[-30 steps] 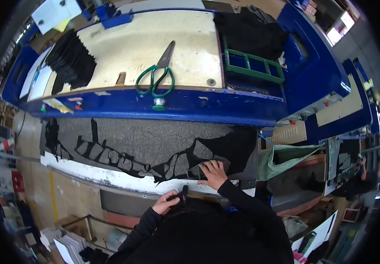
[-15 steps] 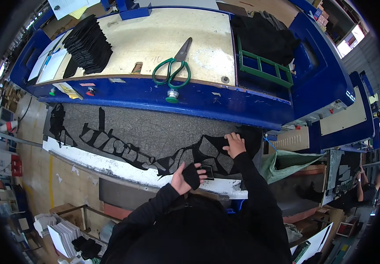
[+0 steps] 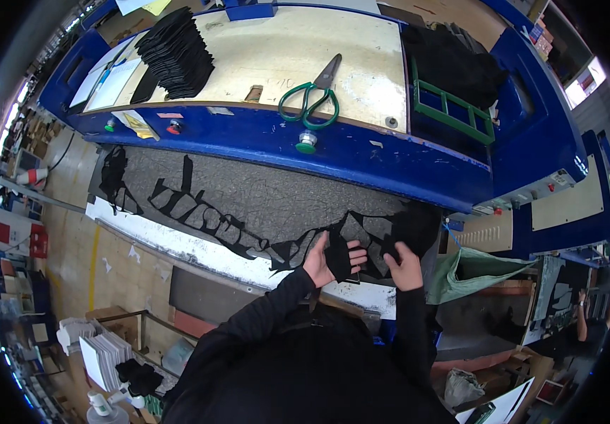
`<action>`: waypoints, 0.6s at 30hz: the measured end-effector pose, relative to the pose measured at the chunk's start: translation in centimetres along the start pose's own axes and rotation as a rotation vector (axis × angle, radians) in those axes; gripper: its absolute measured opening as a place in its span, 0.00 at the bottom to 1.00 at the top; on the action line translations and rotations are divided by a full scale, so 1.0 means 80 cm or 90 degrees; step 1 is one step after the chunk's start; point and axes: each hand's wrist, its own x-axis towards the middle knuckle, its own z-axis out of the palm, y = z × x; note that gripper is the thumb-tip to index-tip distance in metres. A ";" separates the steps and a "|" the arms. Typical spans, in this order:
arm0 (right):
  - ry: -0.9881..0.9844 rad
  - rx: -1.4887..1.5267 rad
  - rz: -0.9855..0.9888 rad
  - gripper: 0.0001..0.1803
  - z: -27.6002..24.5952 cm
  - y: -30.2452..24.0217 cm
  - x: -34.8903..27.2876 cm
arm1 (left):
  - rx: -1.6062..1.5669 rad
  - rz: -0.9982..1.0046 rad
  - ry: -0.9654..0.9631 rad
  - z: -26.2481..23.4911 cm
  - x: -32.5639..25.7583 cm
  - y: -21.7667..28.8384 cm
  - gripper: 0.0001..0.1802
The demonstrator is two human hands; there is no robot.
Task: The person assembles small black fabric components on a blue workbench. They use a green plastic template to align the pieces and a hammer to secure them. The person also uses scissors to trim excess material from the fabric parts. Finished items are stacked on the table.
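My left hand [image 3: 316,264] is palm up above the near edge of the dark cutting bed [image 3: 262,185]. Black cut fabric pieces [image 3: 338,256] lie across its palm, held under the thumb, with the fingertips showing past them. To its right, my right hand [image 3: 408,271] has thumb and forefinger around a small black fabric piece [image 3: 390,246]; its edges blend into the dark cloth behind. A web of black fabric offcut [image 3: 209,220], full of cut-out holes, stretches along the bed to the left of both hands.
Beyond the bed stands a blue press [image 3: 248,147] with a pale top. Green-handled scissors [image 3: 317,95] and a tall stack of black pieces [image 3: 175,56] lie on it. A green frame [image 3: 453,109] is at the right, above a green sack [image 3: 464,279]. A co-worker [image 3: 591,318] is far right.
My right hand has drawn back toward me from the fabric on the bed. My left hand has risen toward it with the black pieces. The whole view has shifted.
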 end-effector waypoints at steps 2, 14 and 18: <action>-0.162 0.043 -0.033 0.15 -0.035 -0.055 -0.019 | 0.085 -0.090 0.018 0.005 -0.002 0.003 0.50; -0.236 0.067 0.013 0.12 0.018 -0.077 -0.055 | 0.258 -0.214 0.101 0.022 -0.024 -0.031 0.52; -0.145 0.141 0.066 0.15 0.033 -0.064 -0.062 | 0.220 -0.175 0.093 0.030 -0.026 -0.044 0.60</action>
